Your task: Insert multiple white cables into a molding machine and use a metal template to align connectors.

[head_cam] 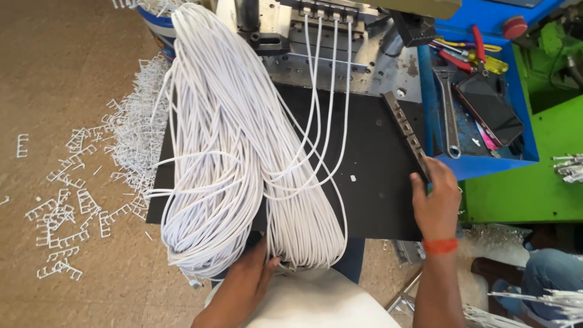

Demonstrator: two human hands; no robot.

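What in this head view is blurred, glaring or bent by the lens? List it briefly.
Head view: even, soft light with faint shadows; the white cords are bright, losing some strand detail; mild sheen on the dark phone screen; the right hand and left hand are slightly soft; the black board edges look slanted by the wide lens.

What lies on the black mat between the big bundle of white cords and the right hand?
In the head view, bare black mat separates the white cord bundle from the right hand, apart from one tiny white scrap.
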